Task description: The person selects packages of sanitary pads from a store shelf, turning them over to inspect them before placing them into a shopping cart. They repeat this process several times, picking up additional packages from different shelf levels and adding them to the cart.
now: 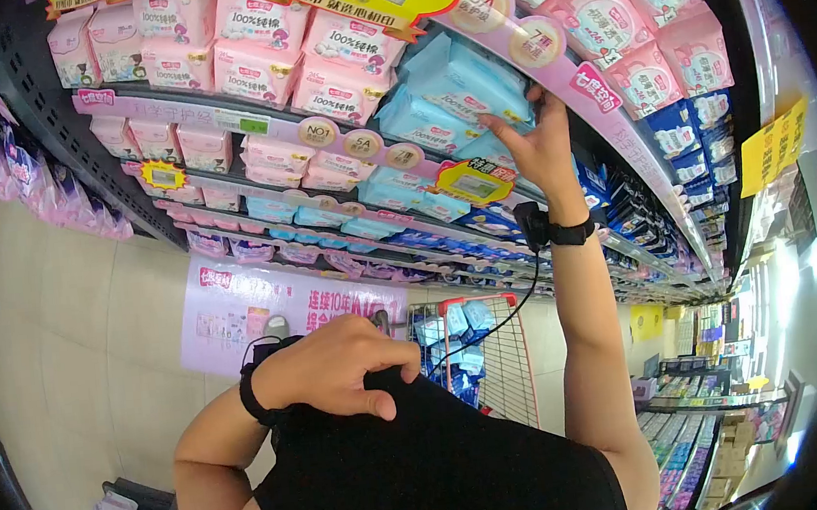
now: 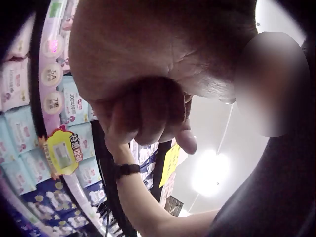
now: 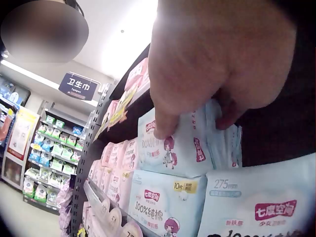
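My right hand (image 1: 545,151) reaches up into the shelf and grips a light blue pack of sanitary pads (image 3: 180,150). The thumb lies across its printed front in the right wrist view, while the other fingers are at its side, partly hidden. That pack sits on top of another blue pack (image 3: 160,200), with a 275 mm pack (image 3: 256,202) beside it. In front of my black shirt, my left hand (image 1: 340,363) hangs with loosely curled fingers and holds nothing.
Pink packs (image 1: 261,69) stand left of the blue ones. A shelf edge with a pink label strip (image 1: 556,57) runs close to my right hand. Below is a wire shopping cart (image 1: 511,372) containing blue packs. A yellow price tag (image 1: 475,183) sticks out from the shelf.
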